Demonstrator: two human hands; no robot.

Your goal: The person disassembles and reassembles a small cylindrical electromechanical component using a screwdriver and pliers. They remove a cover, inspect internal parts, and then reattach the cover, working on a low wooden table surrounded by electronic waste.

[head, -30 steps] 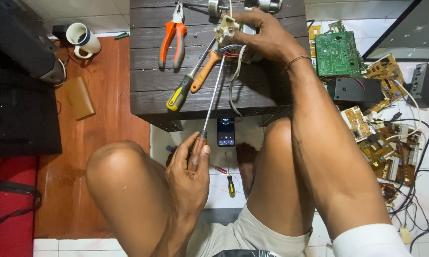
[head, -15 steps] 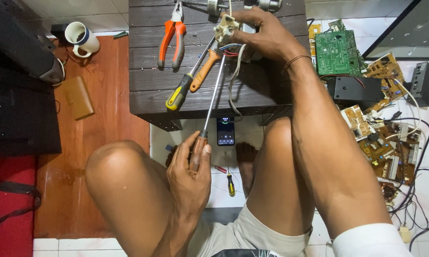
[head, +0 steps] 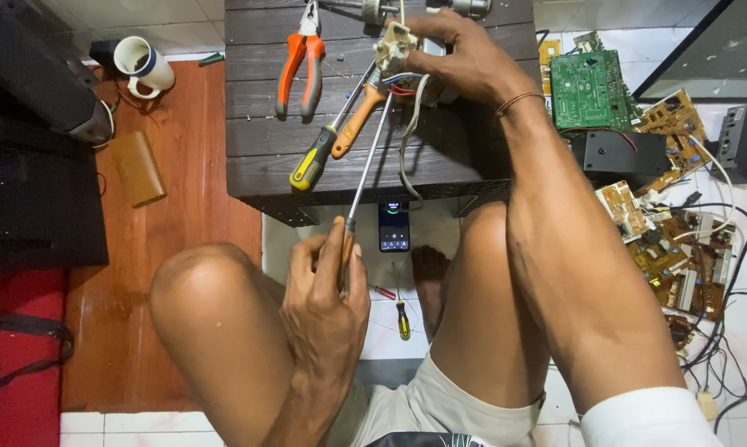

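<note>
Gripping long screwdriver (head: pixel 365 170) handle: left hand (head: pixel 328 290); right hand (head: pixel 465 58), at one o'clock, clamps beige part (head: pixel 392 40). White mug (head: pixel 142 66), ten o'clock, contents unseen.

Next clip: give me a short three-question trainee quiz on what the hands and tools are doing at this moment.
1. True or false: the left hand grips a long screwdriver by its handle.
2. What does the right hand hold on the dark slatted table?
3. Which tool lies nearest the table's left edge: A) orange-handled pliers, B) yellow-and-black screwdriver, C) green circuit board?

Key: 1 true; 2 a small beige wired part; 3 A.
</note>
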